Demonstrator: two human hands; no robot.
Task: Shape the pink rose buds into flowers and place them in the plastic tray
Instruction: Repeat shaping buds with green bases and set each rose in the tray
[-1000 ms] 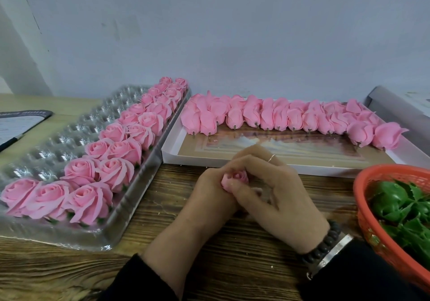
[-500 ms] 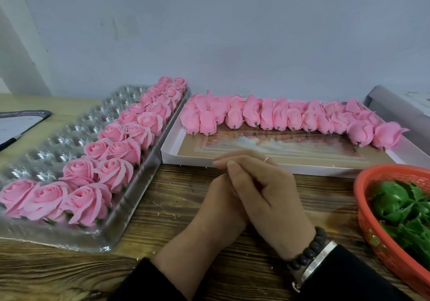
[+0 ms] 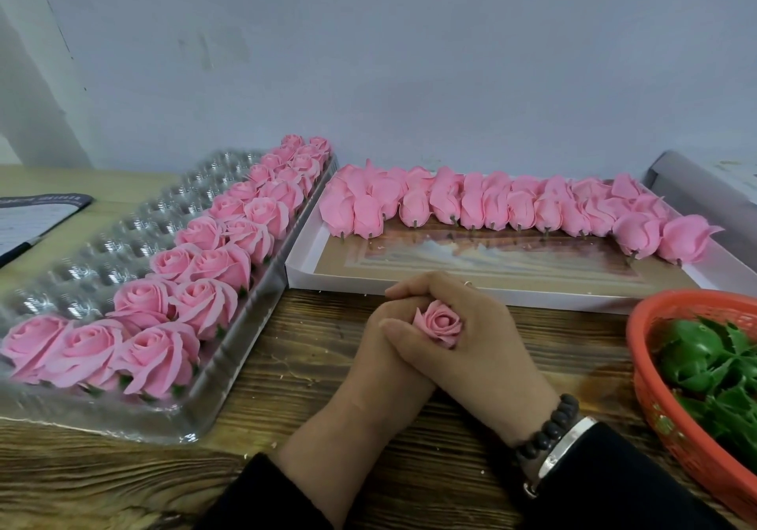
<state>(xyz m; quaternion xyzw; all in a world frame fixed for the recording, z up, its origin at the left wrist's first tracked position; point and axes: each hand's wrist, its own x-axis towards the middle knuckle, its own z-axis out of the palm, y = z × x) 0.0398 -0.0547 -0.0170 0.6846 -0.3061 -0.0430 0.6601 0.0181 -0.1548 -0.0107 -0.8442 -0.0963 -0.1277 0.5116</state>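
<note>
Pink foam, one small rose (image 3: 439, 322) with its petals partly opened, sits clasped between the person's two hands above the wooden table (image 3: 286, 374), near its front edge. Right hand (image 3: 471, 349) lies on top, fingers curled across and over the left hand (image 3: 381, 349), thumb pressed against the flower's near side; the left hand cups it from below, its fingers wrapped around the base, which is hidden from where I stand. Both hands are grasping the rose — neither is loose. A dark bead bracelet (image 3: 549, 427) and a silver bangle (image 3: 567, 447) sit on the right wrist, with black sleeves on both arms. To the left lies the clear plastic tray (image 3: 102, 243), its right-hand two columns filled with finished pink roses (image 3: 213, 263) seated in the cups, running from the near end to the far end; the cups further left hold nothing. Behind the hands, a shallow white box (image 3: 311, 275) carries a row of closed pink rose buds (image 3: 491, 206) along its far edge, stems pointing toward the person, a few more turning down the right side. At the right edge stands a red mesh basket (image 3: 655, 386) holding green plastic leaf pieces (image 3: 704, 357). At the far left of the table a dark-edged sheet (image 3: 32, 218) is partly in view; its text is unreadable.
</note>
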